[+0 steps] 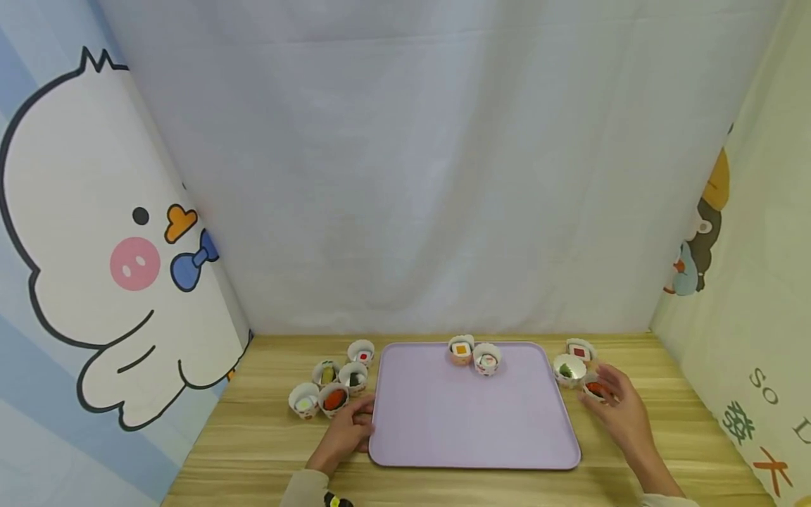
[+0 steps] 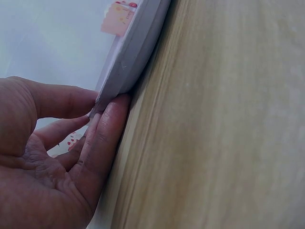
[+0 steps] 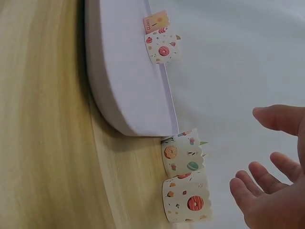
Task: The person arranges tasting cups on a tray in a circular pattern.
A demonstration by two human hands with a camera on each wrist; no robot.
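A pale purple tray (image 1: 475,429) lies on the table, and my left hand (image 1: 344,434) pinches its left rim. In the left wrist view the thumb and fingers (image 2: 112,114) meet at the tray's edge. My right hand (image 1: 625,417) is just above a paper cup with a red-orange filling (image 1: 594,389), fingers spread and slightly bent. From the right wrist view that hand (image 3: 274,183) holds nothing, apart from the patterned cups (image 3: 188,198). Toward the tray's back edge sit two cups, one with an orange-and-white piece (image 1: 461,351), the other with a whitish piece (image 1: 487,360).
To the right of the tray stand a cup with green on white (image 1: 569,370) and one with a dark red square (image 1: 579,350). Several cups are grouped on the left, among them an orange-red one (image 1: 334,400). A white curtain (image 1: 443,176) hangs behind the wooden table (image 1: 247,436).
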